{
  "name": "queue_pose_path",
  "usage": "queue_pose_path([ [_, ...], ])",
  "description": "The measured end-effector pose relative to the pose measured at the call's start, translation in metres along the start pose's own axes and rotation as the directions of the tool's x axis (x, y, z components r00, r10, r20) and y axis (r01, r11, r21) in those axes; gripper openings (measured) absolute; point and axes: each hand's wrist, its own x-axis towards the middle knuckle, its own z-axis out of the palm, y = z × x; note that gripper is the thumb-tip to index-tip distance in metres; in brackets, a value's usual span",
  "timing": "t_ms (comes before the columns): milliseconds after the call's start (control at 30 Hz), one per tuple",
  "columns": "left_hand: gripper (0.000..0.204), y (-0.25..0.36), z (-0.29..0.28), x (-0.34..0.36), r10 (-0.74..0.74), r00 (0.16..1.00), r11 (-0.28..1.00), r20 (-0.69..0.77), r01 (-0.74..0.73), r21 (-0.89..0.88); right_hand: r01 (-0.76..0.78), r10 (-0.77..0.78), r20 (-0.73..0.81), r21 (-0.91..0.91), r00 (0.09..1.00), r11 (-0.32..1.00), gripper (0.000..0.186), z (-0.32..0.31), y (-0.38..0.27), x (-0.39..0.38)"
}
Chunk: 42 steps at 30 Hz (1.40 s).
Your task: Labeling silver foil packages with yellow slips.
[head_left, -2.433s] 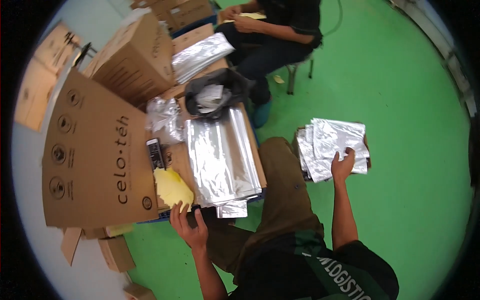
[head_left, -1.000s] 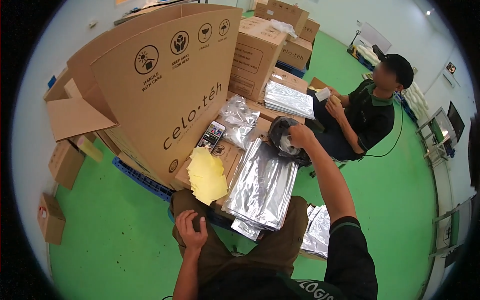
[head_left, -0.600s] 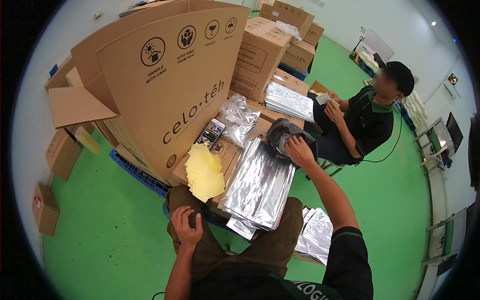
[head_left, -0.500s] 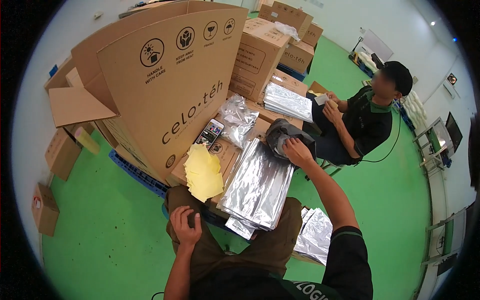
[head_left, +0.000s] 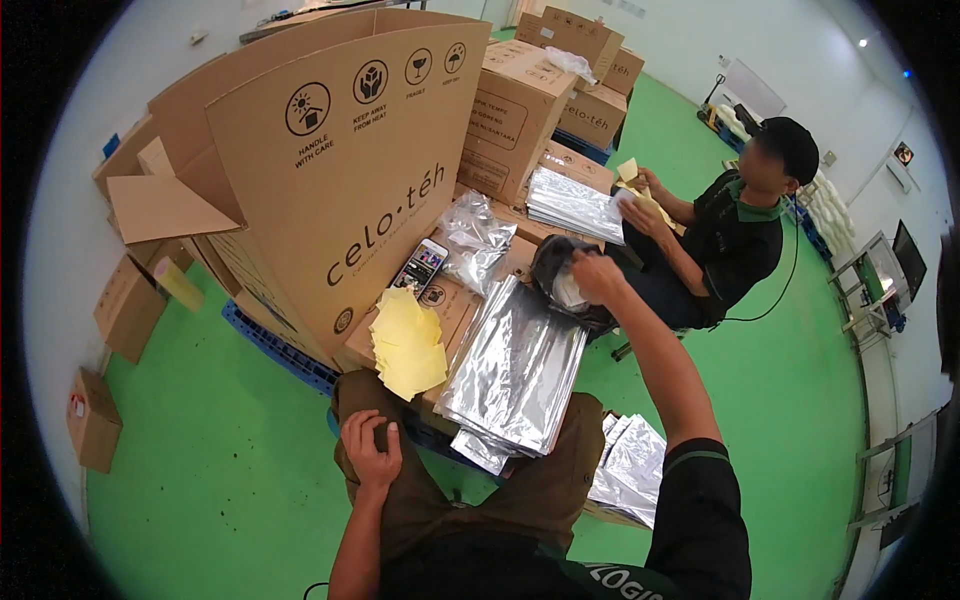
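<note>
My right hand (head_left: 598, 278) is at the mouth of a black plastic bag (head_left: 552, 262), its fingers bent and partly hidden among whitish contents (head_left: 568, 291). What it grips there, if anything, I cannot make out. My left hand (head_left: 372, 447) lies on my left thigh, holding nothing, with the fingers apart. Between the two hands a stack of silver foil bags (head_left: 515, 370) sits over my lap and a carton. Left of that stack, a pile of yellow paper slips (head_left: 408, 345) rests on the carton top.
A tall open carton (head_left: 340, 190) stands on a blue pallet (head_left: 275, 350) at left. Beside it are a phone (head_left: 420, 264) and a crumpled clear bag (head_left: 476, 240). A co-worker (head_left: 735, 230) sits at right, near more foil bags (head_left: 575, 205). More foil bags (head_left: 630, 470) fill a low box.
My right hand has lifted slightly and turned at the bag, whose mouth now gapes wider. My left hand stays put. The co-worker's hands have moved apart, one raising a yellow slip.
</note>
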Motion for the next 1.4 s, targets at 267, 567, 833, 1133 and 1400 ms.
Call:
queue_pose_path([
  [267,0.015,0.004,0.003,0.004,-0.009,1.000,1.000,0.000,0.009,-0.010,-0.126,0.161,-0.236,0.155,0.958,0.980,0.031,-0.038,0.024,-0.005],
  [567,0.020,0.063,-0.009,0.003,-0.254,0.958,0.836,0.129,0.285,-0.470,0.174,0.295,-0.640,0.565,0.710,0.807,0.015,-0.074,-0.129,-0.129],
  [833,0.035,0.129,-0.014,0.031,-0.073,0.428,-0.403,0.901,0.814,-0.419,0.534,0.111,-0.672,0.668,0.732,0.519,0.039,-0.070,-0.256,-0.213],
  [1133,0.049,0.133,-0.024,0.008,-0.106,0.122,-0.036,0.987,0.991,-0.127,0.465,-0.096,-0.484,0.740,0.870,0.486,0.084,-0.064,-0.233,-0.222],
  [1400,0.053,0.121,-0.029,-0.002,-0.061,0.112,-0.298,0.992,0.946,-0.126,0.399,-0.039,-0.437,0.778,0.898,0.485,0.098,-0.057,-0.247,-0.231],
])
